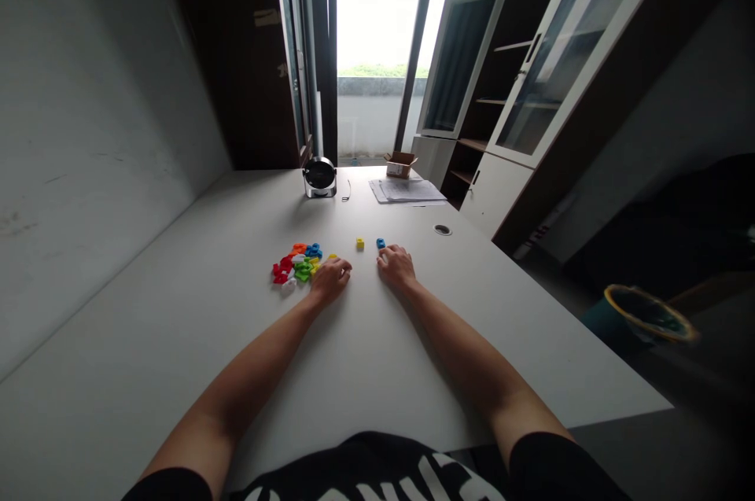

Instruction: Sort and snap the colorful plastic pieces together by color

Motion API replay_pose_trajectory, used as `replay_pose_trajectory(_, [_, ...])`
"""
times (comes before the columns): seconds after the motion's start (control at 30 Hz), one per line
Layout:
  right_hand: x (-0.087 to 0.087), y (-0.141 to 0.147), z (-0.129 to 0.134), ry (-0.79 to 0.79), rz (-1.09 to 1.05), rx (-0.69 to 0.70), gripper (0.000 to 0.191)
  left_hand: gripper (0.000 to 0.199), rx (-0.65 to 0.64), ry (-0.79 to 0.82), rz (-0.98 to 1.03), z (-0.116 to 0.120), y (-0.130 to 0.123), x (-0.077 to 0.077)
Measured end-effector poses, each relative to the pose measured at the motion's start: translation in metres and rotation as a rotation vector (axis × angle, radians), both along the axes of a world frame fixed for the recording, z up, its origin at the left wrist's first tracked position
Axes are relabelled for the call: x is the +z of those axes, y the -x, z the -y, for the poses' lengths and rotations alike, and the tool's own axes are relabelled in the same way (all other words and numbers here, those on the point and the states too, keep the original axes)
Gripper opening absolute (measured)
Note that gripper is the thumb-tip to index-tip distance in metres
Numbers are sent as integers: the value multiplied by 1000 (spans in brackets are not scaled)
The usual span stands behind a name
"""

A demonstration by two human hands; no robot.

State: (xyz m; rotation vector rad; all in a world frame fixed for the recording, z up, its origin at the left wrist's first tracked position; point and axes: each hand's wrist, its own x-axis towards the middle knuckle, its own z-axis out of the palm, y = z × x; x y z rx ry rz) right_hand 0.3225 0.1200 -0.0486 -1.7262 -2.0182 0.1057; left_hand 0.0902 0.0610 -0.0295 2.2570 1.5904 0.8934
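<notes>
Blue block [381,243] sits at the fingertips of the right hand [396,265], center of frame, yellow block [359,244] just left of it on the table [259,391]; likely light, stiff plastic, hard to break, best pinched by opposite sides. Right hand half-curled, left hand [331,279] loosely curled beside the colored pile [302,269]; grips can't be told, fingers hide contact.

Small toy blocks [303,270] — multicoloured, heaped; yellow, blue ones apart.
</notes>
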Motion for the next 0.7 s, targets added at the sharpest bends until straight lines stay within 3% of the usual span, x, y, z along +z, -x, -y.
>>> replay_pose_trajectory(0.4, [5,5,7,6,8,-3,21,15,112,-45,-135,-3,6,-4])
replay_pose_trajectory(0.7, [4,5,6,4,-4,3,20,15,113,-63,-157,-3,5,-7])
